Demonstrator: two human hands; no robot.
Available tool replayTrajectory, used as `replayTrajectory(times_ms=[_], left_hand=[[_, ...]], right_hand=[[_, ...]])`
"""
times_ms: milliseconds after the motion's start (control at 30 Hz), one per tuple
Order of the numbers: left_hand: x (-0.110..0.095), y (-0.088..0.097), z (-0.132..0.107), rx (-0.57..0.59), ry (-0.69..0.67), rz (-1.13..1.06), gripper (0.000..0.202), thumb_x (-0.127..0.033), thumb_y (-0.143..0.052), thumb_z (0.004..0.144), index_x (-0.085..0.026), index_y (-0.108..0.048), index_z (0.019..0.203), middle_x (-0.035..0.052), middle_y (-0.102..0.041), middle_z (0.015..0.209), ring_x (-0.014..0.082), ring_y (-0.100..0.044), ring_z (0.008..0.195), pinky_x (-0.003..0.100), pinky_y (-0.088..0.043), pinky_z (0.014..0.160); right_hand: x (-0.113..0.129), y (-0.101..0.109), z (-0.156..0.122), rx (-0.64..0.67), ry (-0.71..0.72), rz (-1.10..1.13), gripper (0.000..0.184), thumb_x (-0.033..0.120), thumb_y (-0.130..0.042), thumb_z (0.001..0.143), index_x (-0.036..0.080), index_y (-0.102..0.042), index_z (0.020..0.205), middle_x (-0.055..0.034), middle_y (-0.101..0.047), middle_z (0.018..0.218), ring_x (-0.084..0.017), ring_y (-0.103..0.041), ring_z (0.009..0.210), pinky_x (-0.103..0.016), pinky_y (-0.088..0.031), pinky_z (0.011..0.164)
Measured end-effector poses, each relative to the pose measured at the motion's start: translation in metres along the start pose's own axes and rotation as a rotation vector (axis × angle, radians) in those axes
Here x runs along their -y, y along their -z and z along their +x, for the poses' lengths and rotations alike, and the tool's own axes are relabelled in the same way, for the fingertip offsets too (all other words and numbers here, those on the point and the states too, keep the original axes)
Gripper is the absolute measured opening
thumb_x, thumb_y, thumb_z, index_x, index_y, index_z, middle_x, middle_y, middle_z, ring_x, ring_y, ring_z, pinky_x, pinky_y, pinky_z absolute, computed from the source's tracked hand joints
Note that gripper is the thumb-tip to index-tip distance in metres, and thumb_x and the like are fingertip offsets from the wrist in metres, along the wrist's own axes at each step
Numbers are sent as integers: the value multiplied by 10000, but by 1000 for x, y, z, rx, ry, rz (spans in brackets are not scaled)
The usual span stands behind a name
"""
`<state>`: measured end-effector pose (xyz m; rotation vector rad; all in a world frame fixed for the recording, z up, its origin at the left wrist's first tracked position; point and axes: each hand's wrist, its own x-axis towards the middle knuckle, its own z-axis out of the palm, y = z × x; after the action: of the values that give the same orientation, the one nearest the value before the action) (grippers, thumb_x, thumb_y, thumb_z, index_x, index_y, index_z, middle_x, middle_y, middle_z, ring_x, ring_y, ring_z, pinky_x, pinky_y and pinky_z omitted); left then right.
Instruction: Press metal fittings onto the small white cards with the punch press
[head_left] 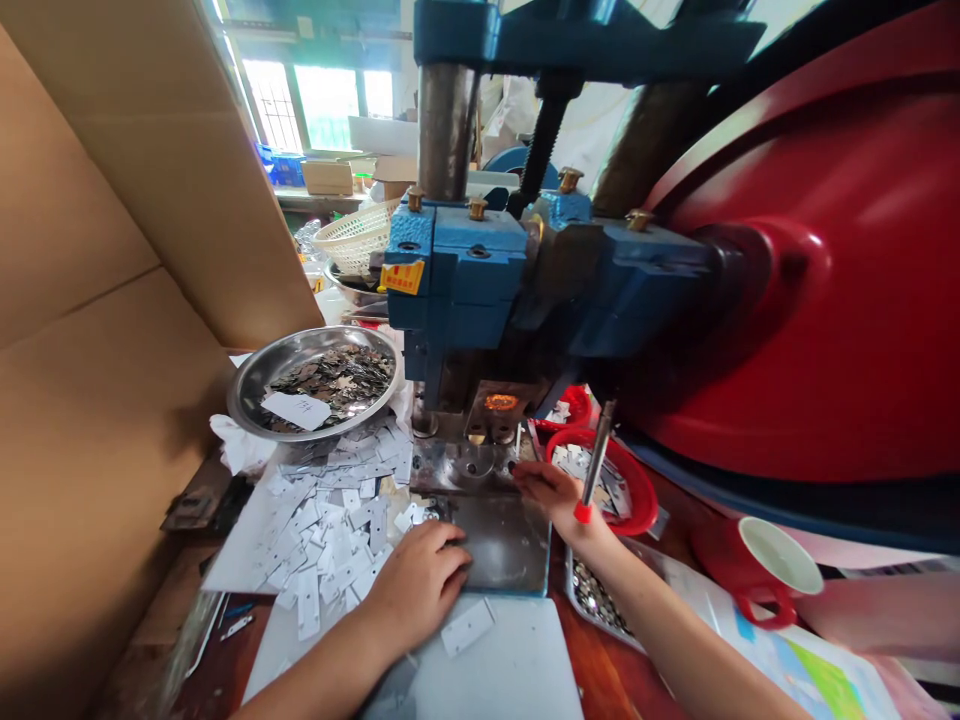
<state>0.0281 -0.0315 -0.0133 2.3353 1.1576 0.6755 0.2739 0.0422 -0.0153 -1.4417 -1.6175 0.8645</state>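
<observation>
My left hand [421,582] rests palm down at the left edge of the smooth metal plate [510,550], fingers loosely bent and apart, with no held thing visible. Small metal parts [411,516] lie just beyond its knuckles. At the right end of the press die [457,466], my right hand [553,492] has its fingers pinched together; whatever is between the fingertips is too small to make out. A metal rod with a red tip [596,465] crosses in front of that wrist. Flat silvery plates with holes [330,540] are heaped left of the die.
The blue press [480,260] stands ahead, its red flywheel [840,250] at right. A steel bowl [247,405] of metal pieces sits left, beside cardboard [97,350]. Right are a red basket [646,500], a tray of small parts [600,600] and a red mug [750,570].
</observation>
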Motion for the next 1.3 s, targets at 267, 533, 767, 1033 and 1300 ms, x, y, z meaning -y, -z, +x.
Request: replayTrajectory(times_ms=[267,533,767,1033,1300], left_hand=[[0,0,0,-9,2,-2,168,-133,-599,812,-235,-658,932,44,-604,1091,226,-558,994,398,-491,864],[-3,0,0,-21,13,6,207,-106,-596,796,-242,-664,936,35,-604,1094,211,-565,987,388,-495,874],[-1,-1,1,-12,12,-6,194,-114,-592,801,-237,-667,930,45,-604,1093,220,-563,983,396,-494,866],[-3,1,2,-14,11,-3,195,-109,-584,803,-236,-665,927,45,-605,1088,220,-563,974,397,-491,863],[-3,2,2,-11,11,-4,194,-112,-592,806,-241,-662,932,40,-603,1083,219,-559,980,386,-490,861]], right_hand=[[10,33,-77,48,119,-540,293,274,-410,865,204,-685,938,-77,-704,923,-226,-655,864,-374,-517,824],[-6,14,-107,50,387,-738,340,128,-401,866,188,-624,1116,-73,-666,1110,-225,-616,1039,-436,-474,958],[-4,10,-90,-12,283,-674,339,183,-354,917,185,-602,1149,-93,-655,1122,-197,-625,1020,-366,-522,896],[2,-7,-80,100,427,-820,387,34,-420,813,186,-619,1108,-93,-629,1151,-208,-592,1052,-344,-501,921],[21,0,-66,275,361,-968,310,-39,-440,773,187,-624,880,-61,-638,938,-192,-601,847,-289,-517,744]])
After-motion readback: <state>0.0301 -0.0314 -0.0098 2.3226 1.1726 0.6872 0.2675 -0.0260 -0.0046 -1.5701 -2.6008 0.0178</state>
